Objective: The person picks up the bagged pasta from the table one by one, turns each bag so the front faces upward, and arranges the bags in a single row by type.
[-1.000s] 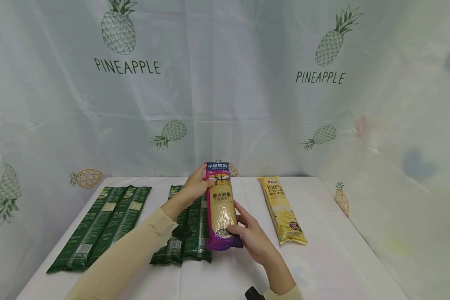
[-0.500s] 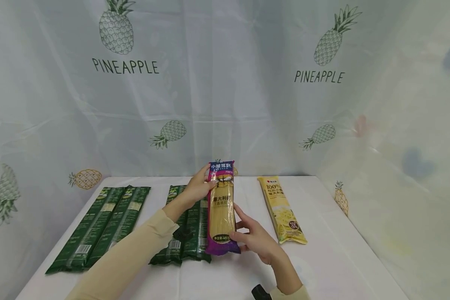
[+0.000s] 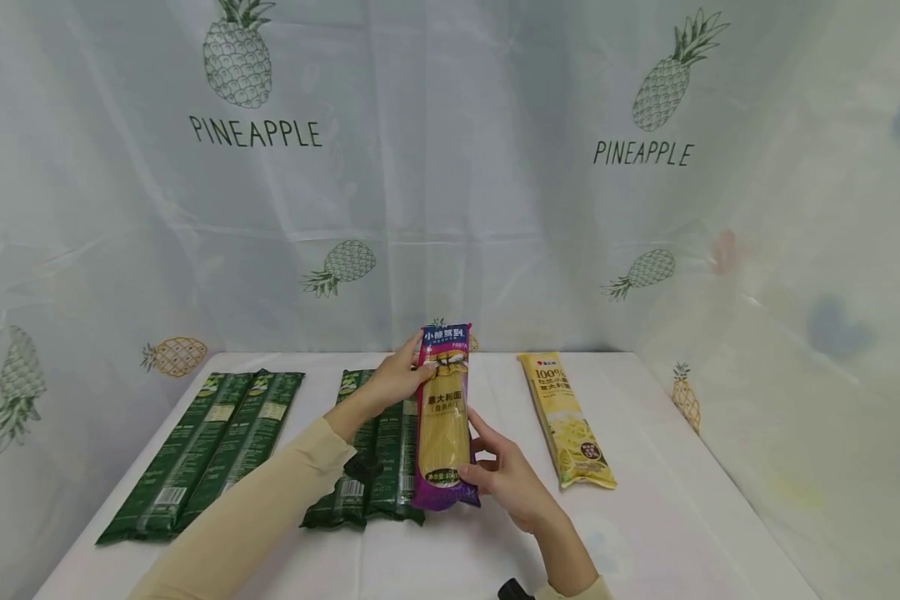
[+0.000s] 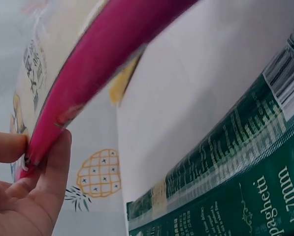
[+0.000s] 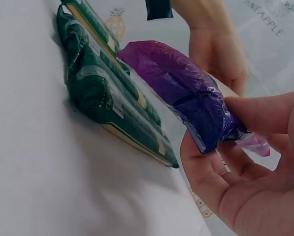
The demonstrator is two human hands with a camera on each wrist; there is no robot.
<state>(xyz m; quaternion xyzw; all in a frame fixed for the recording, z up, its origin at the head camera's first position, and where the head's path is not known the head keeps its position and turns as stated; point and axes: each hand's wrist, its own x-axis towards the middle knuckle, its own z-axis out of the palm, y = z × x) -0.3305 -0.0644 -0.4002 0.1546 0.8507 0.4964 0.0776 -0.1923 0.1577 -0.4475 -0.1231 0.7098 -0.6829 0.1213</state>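
Note:
Both hands hold a pack of spaghetti (image 3: pixel 444 417) with a purple and pink wrapper and a clear middle showing straight pasta. It is raised over the table, its top end tipped up. My left hand (image 3: pixel 396 382) pinches its upper left edge, thumb in front and fingers behind, as the left wrist view shows at the pink side. My right hand (image 3: pixel 512 483) grips the lower right end; in the right wrist view the thumb lies on the purple end (image 5: pixel 186 93) and the fingers are beneath. Behind the raised pack lie two green spaghetti packs (image 3: pixel 395 467), partly covered by it and the left arm.
Two more green packs (image 3: pixel 228 450) lie side by side at the left of the white table (image 3: pixel 660 517). A yellow pasta pack (image 3: pixel 566 421) lies at the right. A pineapple-print curtain (image 3: pixel 487 208) hangs behind and beside the table.
The purple spaghetti pack has shifted slightly right and turned more upright, both hands moving with it. In the last half second it has hardly moved. The packs on the table stay put.

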